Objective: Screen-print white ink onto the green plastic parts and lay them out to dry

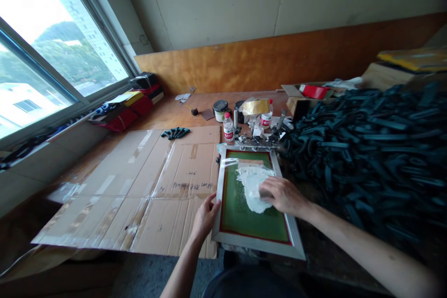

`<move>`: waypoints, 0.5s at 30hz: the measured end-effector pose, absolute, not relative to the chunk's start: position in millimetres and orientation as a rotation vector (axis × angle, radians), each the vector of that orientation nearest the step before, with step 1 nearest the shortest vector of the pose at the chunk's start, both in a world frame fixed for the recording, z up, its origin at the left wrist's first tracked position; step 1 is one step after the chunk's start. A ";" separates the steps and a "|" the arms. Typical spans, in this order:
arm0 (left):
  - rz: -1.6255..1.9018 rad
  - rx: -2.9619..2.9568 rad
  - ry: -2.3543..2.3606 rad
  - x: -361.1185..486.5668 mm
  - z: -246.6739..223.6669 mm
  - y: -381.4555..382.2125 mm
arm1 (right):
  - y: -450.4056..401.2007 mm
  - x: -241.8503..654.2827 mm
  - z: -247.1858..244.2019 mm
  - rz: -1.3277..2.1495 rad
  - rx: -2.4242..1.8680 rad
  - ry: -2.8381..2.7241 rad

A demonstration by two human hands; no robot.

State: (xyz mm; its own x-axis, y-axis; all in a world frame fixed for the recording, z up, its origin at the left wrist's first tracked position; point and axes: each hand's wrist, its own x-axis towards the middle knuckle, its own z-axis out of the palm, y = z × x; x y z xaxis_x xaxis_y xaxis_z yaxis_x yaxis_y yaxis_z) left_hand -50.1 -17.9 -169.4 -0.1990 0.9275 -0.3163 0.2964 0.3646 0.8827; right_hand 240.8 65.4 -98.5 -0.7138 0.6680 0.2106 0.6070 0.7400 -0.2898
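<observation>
A screen printing frame point(295, 237) with a metal border and green mesh lies in front of me, hinged at its far end. White ink or paste point(252, 181) is spread over the upper middle of the mesh. My left hand point(207, 214) grips the frame's left edge, thumb near the top of the border. Over the right part of the white patch, my right hand point(282, 195) has its fingers curled downward. Whatever it may hold is hidden beneath the fingers. Just beyond the white patch, a tan strip point(250, 163) shows at the mesh's far end.
Flattened cardboard point(104, 205) covers the table on the left, with several dark green curved parts point(175, 133) at its far edge. A large heap of similar parts point(370, 149) rises on the right. Behind the frame stand a bottle point(228, 128), a tub point(220, 111) and a tape roll point(256, 106).
</observation>
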 end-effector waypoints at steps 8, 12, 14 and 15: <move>1.126 0.847 1.363 -50.8 -73.8 -5.3 | 147.6 263.6 -42.2 -0.010 -1.505 -2.137; 1.441 0.966 1.263 -38.5 -7.5 29.9 | 129.7 307.1 -75.4 0.087 -1.708 -1.927; 1.510 1.012 1.173 -33.0 16.9 53.7 | 107.2 305.8 -106.3 0.196 -1.689 -2.074; 1.514 1.020 1.144 -30.7 25.6 64.7 | 95.4 299.3 -121.4 0.236 -1.650 -2.167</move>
